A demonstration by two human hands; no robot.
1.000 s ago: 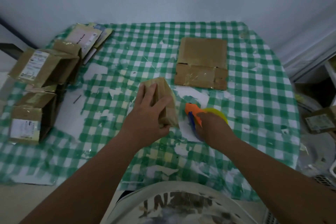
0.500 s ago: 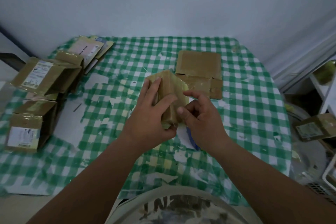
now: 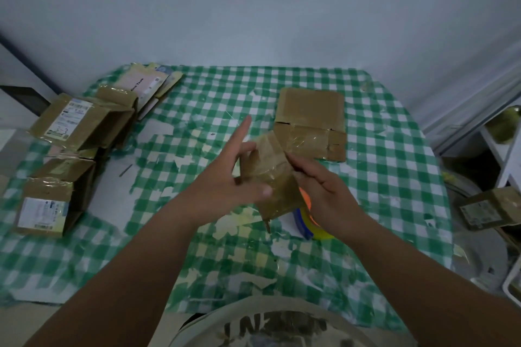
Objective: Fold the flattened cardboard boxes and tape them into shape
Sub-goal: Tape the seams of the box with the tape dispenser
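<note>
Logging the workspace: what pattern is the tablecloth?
Green and white checks on the tablecloth, worn in patches; head view.

flat package (image 3: 142, 87) — "Mine Took"

Both hands held a small cardboard box (image 3: 270, 177) above the checked table (image 3: 380, 177): the left hand (image 3: 225, 186) with its forefinger pointing out, the right hand (image 3: 327, 191) flat against its side.
</note>
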